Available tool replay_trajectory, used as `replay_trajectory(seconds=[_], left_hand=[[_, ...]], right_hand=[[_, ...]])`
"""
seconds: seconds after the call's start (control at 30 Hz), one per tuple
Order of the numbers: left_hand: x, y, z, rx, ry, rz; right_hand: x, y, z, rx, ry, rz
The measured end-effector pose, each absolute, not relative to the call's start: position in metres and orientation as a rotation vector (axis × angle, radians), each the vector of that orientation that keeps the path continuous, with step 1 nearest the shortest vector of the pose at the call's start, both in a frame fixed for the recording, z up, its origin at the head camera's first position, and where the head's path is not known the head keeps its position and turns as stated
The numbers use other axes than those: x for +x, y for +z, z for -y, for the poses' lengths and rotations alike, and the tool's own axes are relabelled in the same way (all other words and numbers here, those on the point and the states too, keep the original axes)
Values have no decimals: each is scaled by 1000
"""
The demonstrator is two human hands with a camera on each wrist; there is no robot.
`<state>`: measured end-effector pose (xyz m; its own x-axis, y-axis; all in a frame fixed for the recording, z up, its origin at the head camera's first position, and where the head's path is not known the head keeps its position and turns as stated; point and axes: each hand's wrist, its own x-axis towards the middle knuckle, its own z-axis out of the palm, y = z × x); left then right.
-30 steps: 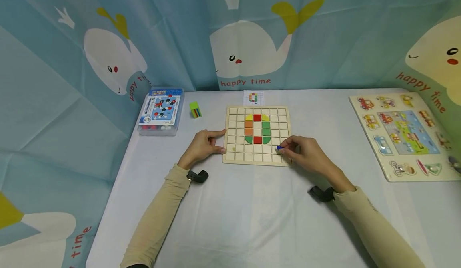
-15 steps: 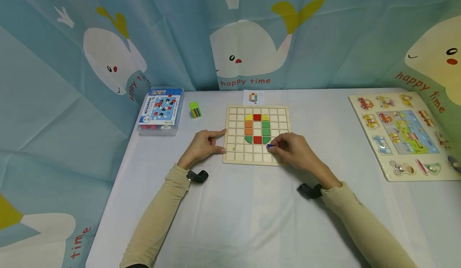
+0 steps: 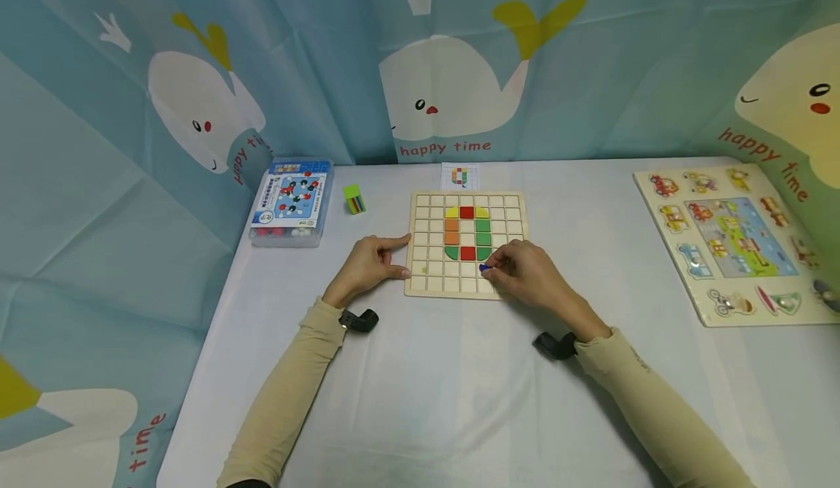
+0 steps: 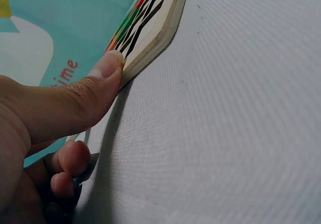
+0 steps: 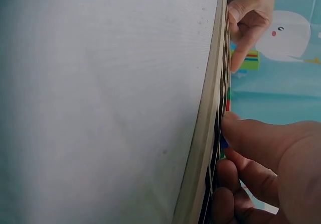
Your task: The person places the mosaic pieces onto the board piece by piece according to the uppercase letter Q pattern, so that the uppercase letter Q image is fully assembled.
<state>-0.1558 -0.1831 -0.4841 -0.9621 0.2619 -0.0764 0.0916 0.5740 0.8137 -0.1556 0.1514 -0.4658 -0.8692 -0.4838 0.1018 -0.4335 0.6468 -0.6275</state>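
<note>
A wooden grid board lies on the white-covered table, with red, orange, yellow and green pieces forming a ring in its squares. My left hand touches the board's left edge with thumb and index finger spread apart; its thumb is against the edge in the left wrist view. My right hand pinches a small blue piece between thumb and finger, just below the ring's lower right corner. In the right wrist view the blue piece is mostly hidden by the thumb.
Behind the board lies a small card printed with a coloured ring and tail. A clear-sided box and a green striped block stand at the left. A wooden picture puzzle lies at the right. A printed curtain hangs behind.
My right hand has moved left across the board with the blue piece, from near the right edge to just below the ring. My left hand has stayed at the board's left edge.
</note>
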Motion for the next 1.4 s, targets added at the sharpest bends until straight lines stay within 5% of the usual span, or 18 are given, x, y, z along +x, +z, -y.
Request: replay_trajectory(seconds=[1.4], left_hand=[[-155, -485, 183, 289, 1324, -2629]], right_hand=[[-161, -465, -160, -721, -1071, -2715]])
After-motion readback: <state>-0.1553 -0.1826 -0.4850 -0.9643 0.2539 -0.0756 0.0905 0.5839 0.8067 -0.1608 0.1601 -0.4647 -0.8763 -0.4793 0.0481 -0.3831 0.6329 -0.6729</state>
